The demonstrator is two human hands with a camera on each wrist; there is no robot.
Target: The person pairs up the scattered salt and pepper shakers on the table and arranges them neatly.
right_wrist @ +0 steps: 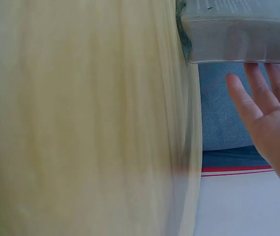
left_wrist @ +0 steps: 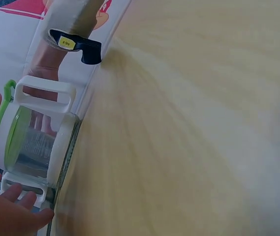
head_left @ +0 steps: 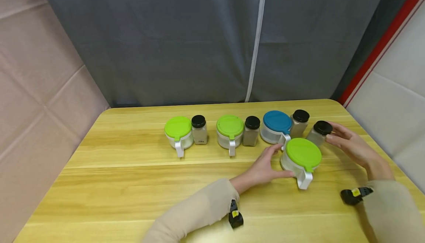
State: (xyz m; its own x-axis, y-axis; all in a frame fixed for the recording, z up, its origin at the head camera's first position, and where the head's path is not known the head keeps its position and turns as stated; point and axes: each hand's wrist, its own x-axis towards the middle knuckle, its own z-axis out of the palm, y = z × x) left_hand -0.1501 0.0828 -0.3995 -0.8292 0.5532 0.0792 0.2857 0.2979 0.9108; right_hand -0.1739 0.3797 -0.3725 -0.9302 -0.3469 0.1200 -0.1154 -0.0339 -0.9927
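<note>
A round seasoning jar with a lime-green lid (head_left: 303,153) and white handle stands nearest to the person, at the right of the table. My left hand (head_left: 260,170) spreads around its left side, the thumb by the handle and the fingers toward the back. In the left wrist view, the clear body of this jar (left_wrist: 34,142) shows beside the parted fingers. Behind it to the right stands a square spice bottle (head_left: 318,136) with a black cap. Fingertips of my right hand (head_left: 358,150) meet this bottle's right side; the right wrist view shows those fingers extended at its wall (right_wrist: 238,40).
A blue-lidded jar (head_left: 276,122) and another black-capped bottle (head_left: 299,124) stand just behind. Farther left along the wooden table (head_left: 116,184) are two green-lidded jars (head_left: 178,127) (head_left: 230,126), each beside a black-capped bottle (head_left: 200,131) (head_left: 251,132). A grey curtain (head_left: 166,43) hangs behind.
</note>
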